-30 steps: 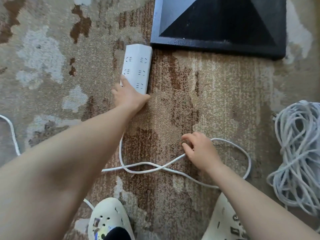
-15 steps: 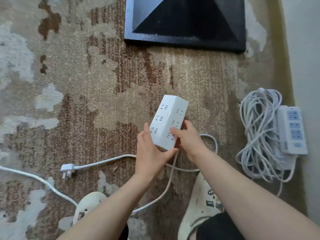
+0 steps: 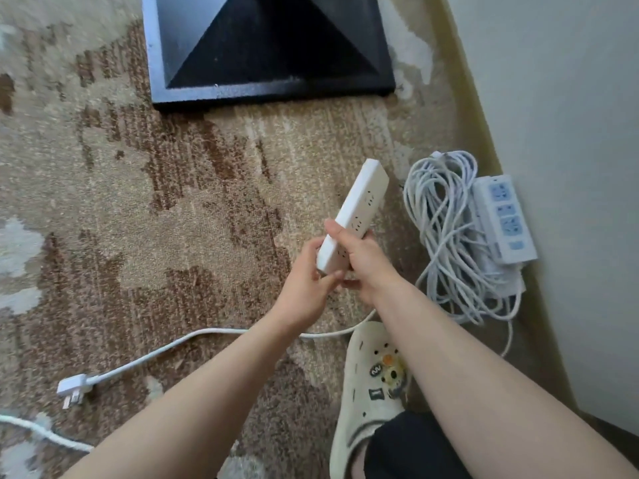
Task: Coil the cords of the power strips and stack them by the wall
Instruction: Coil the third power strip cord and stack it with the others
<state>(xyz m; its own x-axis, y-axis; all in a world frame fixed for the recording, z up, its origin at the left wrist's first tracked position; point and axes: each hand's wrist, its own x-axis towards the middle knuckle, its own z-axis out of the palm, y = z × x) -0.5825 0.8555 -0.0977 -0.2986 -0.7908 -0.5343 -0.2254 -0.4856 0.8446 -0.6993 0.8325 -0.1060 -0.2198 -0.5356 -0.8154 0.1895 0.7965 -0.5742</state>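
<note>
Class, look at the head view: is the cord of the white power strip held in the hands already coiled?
No. The cord of the white power strip trails loose across the carpet to its plug.

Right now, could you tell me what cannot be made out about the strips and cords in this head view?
- White strip: its near end is hidden by the right hand and left hand.
- Its cord: the stretch nearest the strip is hidden by the right forearm.
- Second cord: cut off by the left edge.
- Blue strip: whatever lies under it is hidden by the cord bundle.
</note>
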